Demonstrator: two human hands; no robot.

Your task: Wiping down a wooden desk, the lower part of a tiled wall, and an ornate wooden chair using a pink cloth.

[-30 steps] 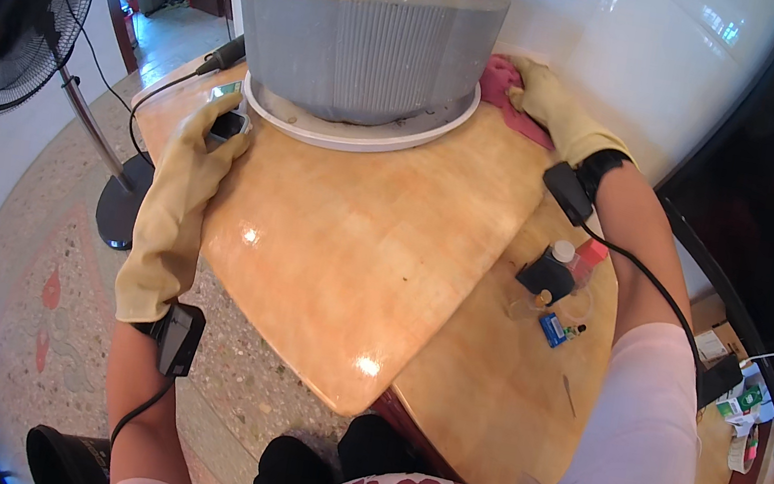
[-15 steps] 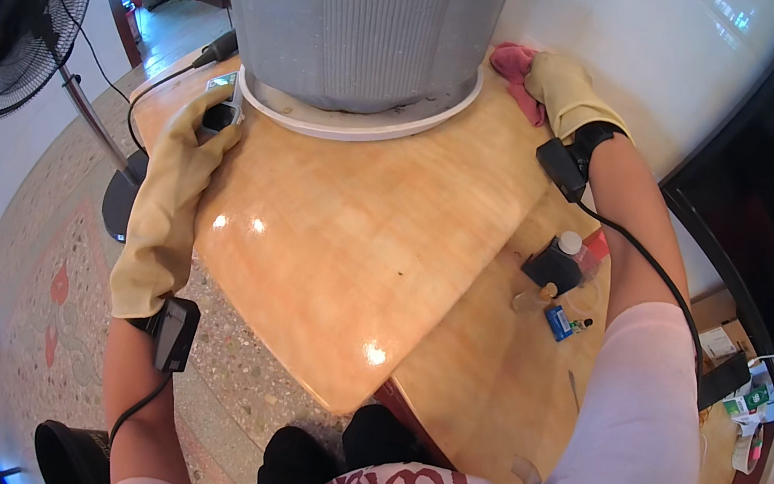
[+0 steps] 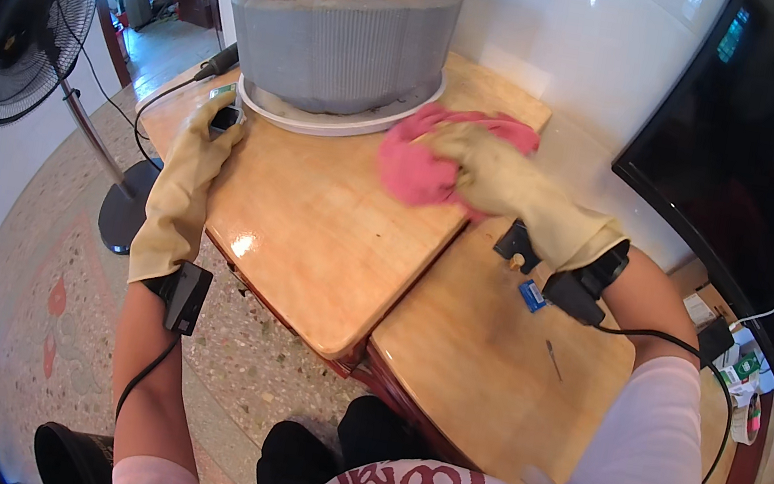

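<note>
Pink cloth (image 3: 420, 161) sits bunched under your right hand (image 3: 499, 174), on the wooden table (image 3: 326, 243) just in front of the planter (image 3: 347, 43) and to its right. Your right hand wears a tan rubber glove, and its fingers are curled down over the cloth, gripping it against the tabletop. Your left hand (image 3: 192, 161), also gloved, rests at the left edge of the table, close to the white saucer (image 3: 325, 121) under the planter; its fingers lie extended along the edge over a small dark object, and you cannot tell from this view whether they grasp it. Both wrists carry a black strapped device with a cable running back along the forearm. The planter is grey, ribbed and filled with gravel, with a small plant and a red item at the top. The tabletop is glossy and shows bright reflections. A lower wooden surface (image 3: 488, 370) adjoins the table on the right; on it lie a small black object (image 3: 515, 245), a small blue item (image 3: 531, 295) and a thin dark stick (image 3: 554, 360), all near your right wrist. A standing fan (image 3: 30, 33) is on the floor to the left, well apart from the table. A dark screen (image 3: 773, 171) hangs on the wall at right.
</note>
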